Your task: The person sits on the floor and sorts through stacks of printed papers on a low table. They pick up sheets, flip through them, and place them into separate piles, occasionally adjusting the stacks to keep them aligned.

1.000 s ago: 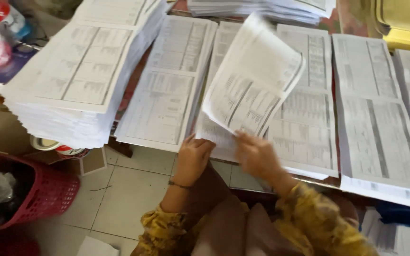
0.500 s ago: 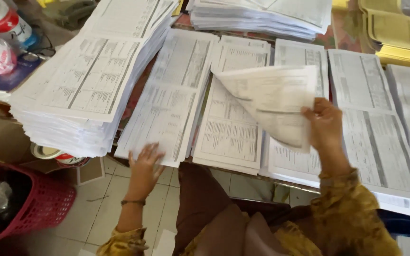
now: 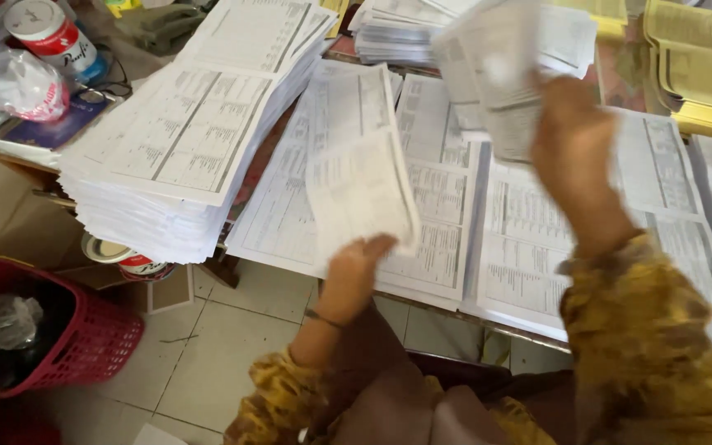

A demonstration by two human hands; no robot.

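Observation:
My left hand (image 3: 354,265) grips the lower edge of a printed white sheet (image 3: 359,191) and lifts it off the low paper stack (image 3: 286,218) at the table's front. My right hand (image 3: 574,147) is raised higher over the table's middle, holding a blurred bundle of printed sheets (image 3: 496,70). Both arms wear yellow patterned sleeves. More flat rows of printed sheets (image 3: 529,247) lie under the right arm.
A tall pile of printed paper (image 3: 183,144) stands at the left. A red-and-white can (image 3: 47,33) and a plastic bag (image 3: 22,86) are at the far left. Yellow sheets (image 3: 702,78) lie at the back right. A red basket (image 3: 51,330) sits on the tiled floor.
My right hand has carried its sheets up and away from me. My left hand rose from the table edge and took hold of a sheet on the front stack.

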